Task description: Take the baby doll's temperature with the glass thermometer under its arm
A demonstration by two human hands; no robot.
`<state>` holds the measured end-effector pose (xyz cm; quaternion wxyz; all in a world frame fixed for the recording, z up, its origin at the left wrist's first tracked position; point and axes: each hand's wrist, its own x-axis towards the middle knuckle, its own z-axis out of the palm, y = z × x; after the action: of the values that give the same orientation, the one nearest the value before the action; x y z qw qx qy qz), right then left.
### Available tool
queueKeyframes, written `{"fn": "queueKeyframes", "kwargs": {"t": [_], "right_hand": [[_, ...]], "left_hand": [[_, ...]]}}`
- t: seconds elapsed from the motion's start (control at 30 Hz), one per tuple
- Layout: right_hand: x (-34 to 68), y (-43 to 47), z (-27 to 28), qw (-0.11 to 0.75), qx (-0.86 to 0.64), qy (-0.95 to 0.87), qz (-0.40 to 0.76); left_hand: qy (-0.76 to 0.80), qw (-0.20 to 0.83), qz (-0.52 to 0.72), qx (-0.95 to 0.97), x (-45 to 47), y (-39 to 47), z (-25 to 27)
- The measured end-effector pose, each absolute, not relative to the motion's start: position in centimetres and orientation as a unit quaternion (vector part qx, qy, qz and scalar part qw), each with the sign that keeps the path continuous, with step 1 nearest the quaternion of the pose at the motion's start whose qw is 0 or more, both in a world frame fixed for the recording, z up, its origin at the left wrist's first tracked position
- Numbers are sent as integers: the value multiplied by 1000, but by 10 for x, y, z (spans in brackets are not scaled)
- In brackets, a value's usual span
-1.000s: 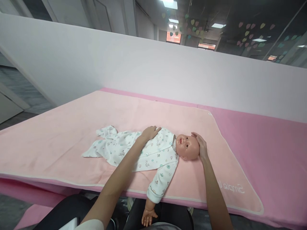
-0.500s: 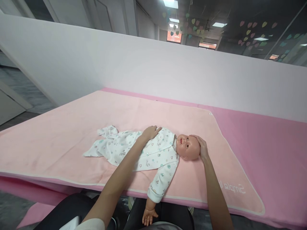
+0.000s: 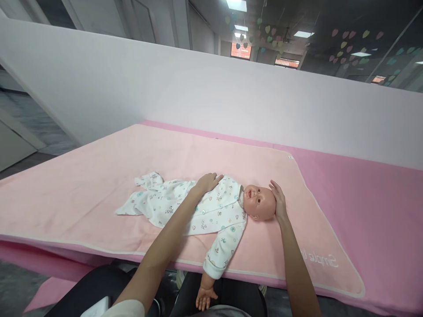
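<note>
A baby doll (image 3: 259, 203) lies on its back, head to the right, on a peach-pink mat (image 3: 99, 176). It wears a white printed sleepsuit (image 3: 211, 213) fastened at the front. One doll arm hangs over the table's near edge, its hand (image 3: 206, 297) above my lap. Across the doll's chest rests my left hand (image 3: 209, 182), laid flat with the fingers stretched towards its far side. Beside the crown of the doll's head is my right hand (image 3: 279, 200), open, with fingers raised off the forehead and the palm side against or very near the head.
A pink cover (image 3: 373, 198) shows under the mat, on the right and along the back. A white partition (image 3: 214, 97) with dark glass above stands behind the table. Below the near edge are my legs (image 3: 224, 293) and a white object (image 3: 95, 308) at lower left.
My right fingers have lifted off the top of the doll's head and spread slightly. My left hand and the doll stay where they were.
</note>
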<state>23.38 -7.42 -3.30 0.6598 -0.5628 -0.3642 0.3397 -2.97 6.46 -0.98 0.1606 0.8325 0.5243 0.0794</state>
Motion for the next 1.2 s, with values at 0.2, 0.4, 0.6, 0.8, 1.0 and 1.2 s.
{"fn": "queueKeyframes", "kwargs": {"t": [0.2,0.4,0.6,0.8,1.0,1.2], "right_hand": [[229,-78,-27,663,-565,-380,311],[226,-78,-22,655,-554,-376,351],[225,-79,-22,645,-523,-328,450],[228,-77,-24,684,-528,-346,366],[226,-78,-21,630,-538,-352,435],[236,-67,-1,600,-583,-420,351]], "left_hand": [[522,161,83,834,-30,63,-9],[523,160,82,833,-29,63,-7],[522,157,86,834,-29,64,-10],[499,173,123,840,-34,68,-13],[406,180,330,833,-28,34,14],[314,258,264,875,-8,-19,31]]}}
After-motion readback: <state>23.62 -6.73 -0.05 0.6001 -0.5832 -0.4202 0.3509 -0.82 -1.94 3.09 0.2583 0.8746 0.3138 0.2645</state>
